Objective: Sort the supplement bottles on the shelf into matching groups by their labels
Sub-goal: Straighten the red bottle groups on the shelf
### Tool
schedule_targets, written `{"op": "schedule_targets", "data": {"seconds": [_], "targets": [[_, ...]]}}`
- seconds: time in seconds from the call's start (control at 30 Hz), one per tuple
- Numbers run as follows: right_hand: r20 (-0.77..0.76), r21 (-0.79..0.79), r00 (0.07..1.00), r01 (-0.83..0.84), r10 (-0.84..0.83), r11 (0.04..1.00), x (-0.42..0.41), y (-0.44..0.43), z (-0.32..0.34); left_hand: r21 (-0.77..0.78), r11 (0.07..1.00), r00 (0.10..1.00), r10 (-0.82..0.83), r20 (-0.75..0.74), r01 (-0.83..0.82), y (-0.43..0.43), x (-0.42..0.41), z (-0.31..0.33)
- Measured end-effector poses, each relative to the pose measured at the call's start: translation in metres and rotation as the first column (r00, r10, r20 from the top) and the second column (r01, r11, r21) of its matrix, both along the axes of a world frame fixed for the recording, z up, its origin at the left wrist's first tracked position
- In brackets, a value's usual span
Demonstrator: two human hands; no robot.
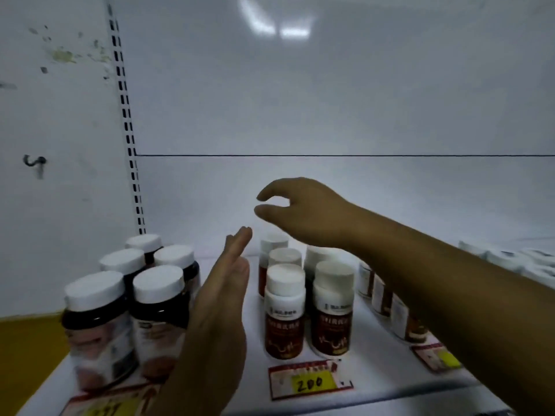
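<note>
Head view looks down onto a white shelf [390,382] where the supplement bottles stand in clusters. On the left sits a group of dark jars [132,298] with white caps. In the middle stands a group of red-label bottles [285,310], upright and close together in two short columns, their long axes vertical. To the right, more brown-label bottles [387,298] are partly hidden by the right forearm, and I cannot tell how they sit. A yellow price tag [309,381] lies on the shelf edge in front of the middle group.

The left hand [222,298] is held flat and edge-on, fingers straight and together, in the gap between the dark jars and the red-label bottles. It holds nothing, and whether it touches either group is unclear. The right hand [303,211] reaches across from the right and hovers above the back of the red-label group, thumb and fingers loosely curved with a gap between them, also holding nothing.

What matters for the next move is that the rearmost red-label bottle [273,244] lies just below the right hand's fingertips and slightly toward the person, cap up. The right hand is therefore the nearer one, and a grasp would probably come straight down over the cap, while the left hand seems placed as a divider or guide along the group's left side
</note>
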State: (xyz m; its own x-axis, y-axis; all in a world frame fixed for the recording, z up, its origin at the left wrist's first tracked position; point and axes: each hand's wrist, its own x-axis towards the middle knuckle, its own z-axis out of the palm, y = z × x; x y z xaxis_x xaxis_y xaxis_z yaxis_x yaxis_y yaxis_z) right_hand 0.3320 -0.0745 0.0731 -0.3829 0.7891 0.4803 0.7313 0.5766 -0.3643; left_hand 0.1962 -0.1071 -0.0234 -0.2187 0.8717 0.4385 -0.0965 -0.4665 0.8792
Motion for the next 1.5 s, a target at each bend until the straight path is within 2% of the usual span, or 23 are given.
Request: {"op": "schedule_targets", "data": {"seconds": [0.07, 0.13, 0.23, 0.33, 0.4, 0.47, 0.53, 0.67, 0.87, 0.97, 1.07, 1.23, 1.5], "targets": [[-0.163, -0.029, 0.987, 0.005, -0.010, 1.000, 0.036, -0.006, -0.003, 0.014, 0.997, 0.996, -0.070, -0.052, 0.071, -0.015, 0.018, -0.017], [-0.384, -0.081, 0.923, -0.014, -0.019, 0.997, 0.064, -0.012, -0.015, -0.090, 0.991, 0.994, -0.101, -0.034, 0.098, -0.009, 0.033, -0.025], [-0.623, -0.221, 0.779, -0.092, -0.068, 0.971, 0.082, -0.018, -0.045, -0.312, 0.936, 0.975, -0.106, 0.195, 0.164, 0.016, 0.036, -0.032], [-0.710, -0.363, 0.677, -0.113, -0.196, 0.925, 0.076, -0.017, -0.081, -0.332, 0.928, 0.944, -0.055, 0.325, 0.168, 0.023, 0.034, -0.036], [-0.775, -0.462, 0.558, -0.181, -0.296, 0.868, 0.068, -0.013, -0.102, -0.388, 0.907, 0.944, -0.032, 0.328, 0.166, 0.025, 0.034, -0.037], [-0.810, -0.534, 0.449, -0.297, -0.378, 0.792, 0.061, -0.009, -0.119, -0.432, 0.876, 0.947, -0.078, 0.312, 0.214, 0.024, 0.036, -0.041], [-0.814, -0.559, 0.409, -0.357, -0.413, 0.748, 0.057, -0.007, -0.132, -0.464, 0.850, 0.953, -0.130, 0.275, 0.250, 0.023, 0.038, -0.044], [-0.869, -0.475, 0.392, -0.490, -0.301, 0.731, 0.050, -0.008, -0.143, -0.463, 0.848, 0.962, -0.180, 0.204, 0.257, 0.019, 0.042, -0.045], [-0.892, -0.429, 0.379, -0.541, -0.246, 0.723, 0.049, -0.004, -0.149, -0.439, 0.871, 0.975, -0.187, 0.120, 0.221, 0.021, 0.035, -0.060], [-0.881, -0.445, 0.410, -0.552, -0.235, 0.705, 0.053, -0.003, -0.150, -0.436, 0.867, 0.969, -0.194, 0.153, 0.242, 0.020, 0.035, -0.059], [-0.838, -0.510, 0.485, -0.532, -0.251, 0.676, 0.057, -0.002, -0.149, -0.432, 0.868, 0.967, -0.186, 0.174, 0.245, 0.018, 0.036, -0.056], [-0.841, -0.512, 0.477, -0.548, -0.256, 0.662, 0.056, 0.000, -0.151, -0.415, 0.880, 0.972, -0.183, 0.150, 0.230, 0.017, 0.037, -0.056], [-0.784, -0.560, 0.574, -0.490, -0.236, 0.668, 0.058, -0.006, -0.146, -0.427, 0.878, 0.974, -0.165, 0.154, 0.216, 0.015, 0.034, -0.056]]}}
